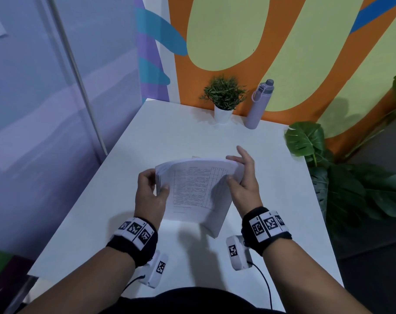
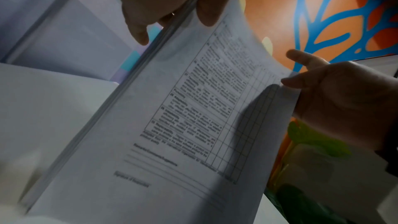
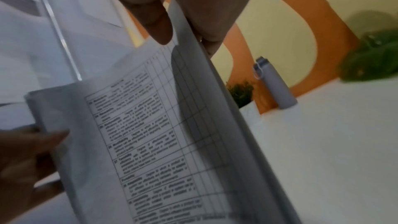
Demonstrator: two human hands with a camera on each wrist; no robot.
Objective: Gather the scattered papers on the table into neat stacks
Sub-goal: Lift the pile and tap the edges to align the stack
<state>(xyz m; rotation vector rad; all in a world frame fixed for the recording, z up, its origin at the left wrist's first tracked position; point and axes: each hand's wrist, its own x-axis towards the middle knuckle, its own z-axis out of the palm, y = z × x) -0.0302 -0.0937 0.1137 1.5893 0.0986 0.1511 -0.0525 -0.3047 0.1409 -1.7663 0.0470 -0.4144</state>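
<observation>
A thick stack of printed papers [image 1: 193, 191] is held above the middle of the white table [image 1: 169, 132], tilted with its lower corner near the tabletop. The top sheet shows a ruled table of text [image 2: 193, 101]. My left hand [image 1: 150, 191] grips the stack's left edge, thumb on top and fingers behind. My right hand [image 1: 244, 177] holds the right edge, thumb on the top sheet [image 3: 159, 23], fingers behind, index finger raised. In the right wrist view the stack [image 3: 150, 142] fills the frame, with the left hand [image 3: 23, 156] at its far edge.
A small potted plant [image 1: 224, 96] and a lilac water bottle [image 1: 259, 105] stand at the table's back edge against the painted wall. Big-leafed plants [image 1: 342, 177] stand off the table's right side. A glass partition is at the left.
</observation>
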